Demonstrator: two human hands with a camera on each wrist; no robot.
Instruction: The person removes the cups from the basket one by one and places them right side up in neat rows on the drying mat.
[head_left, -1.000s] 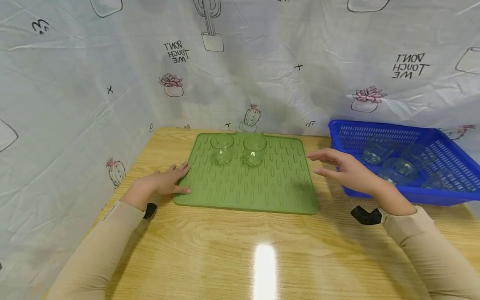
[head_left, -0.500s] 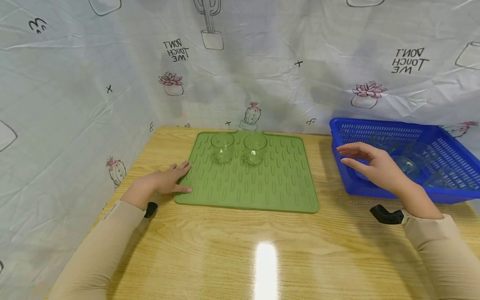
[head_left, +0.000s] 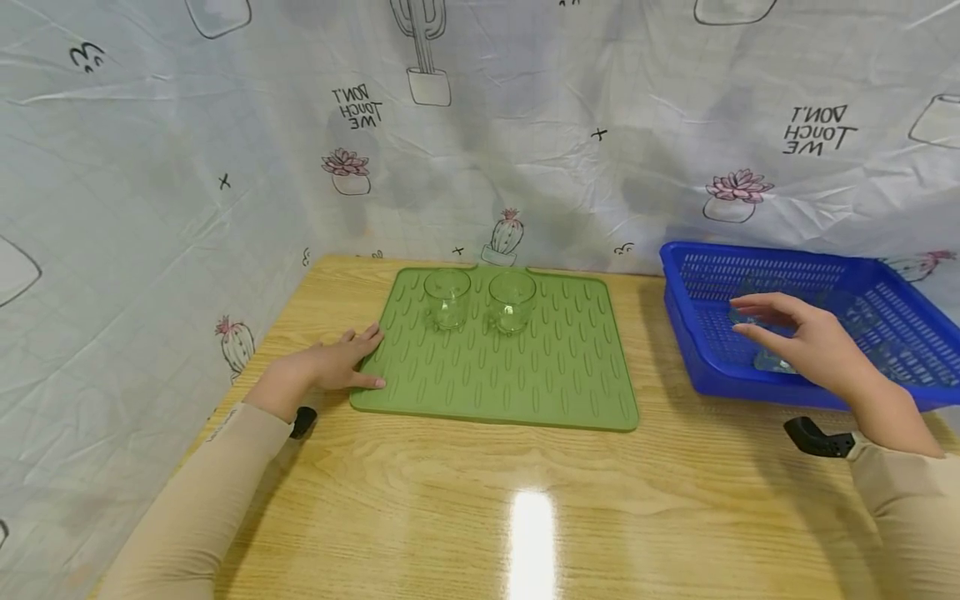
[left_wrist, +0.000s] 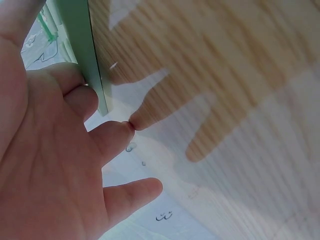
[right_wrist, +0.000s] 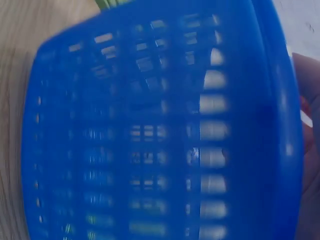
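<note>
Two clear glass cups, a left one (head_left: 447, 300) and a right one (head_left: 512, 303), stand side by side on the back part of the green mat (head_left: 480, 379). At the mat's left edge rests my left hand (head_left: 326, 365), fingers spread; the left wrist view shows this hand (left_wrist: 65, 145) beside the mat's edge (left_wrist: 82, 45). My right hand (head_left: 813, 342), fingers apart and slightly bent, is over the blue basket (head_left: 701, 354), above glass cups (head_left: 772, 362) that it partly hides. In the right wrist view the basket wall (right_wrist: 250, 125) covers most of that hand (right_wrist: 311, 145).
The wooden table (head_left: 420, 500) extends in front of the mat and between mat and basket. Behind it hangs a pale sheet (head_left: 562, 167) printed with plants. A black device (head_left: 817, 437) is on the right wrist, another (head_left: 302, 422) on the left.
My right hand has moved rightward from beside the mat's right edge to over the basket's inside. My left hand and the two cups on the mat have stayed in place.
</note>
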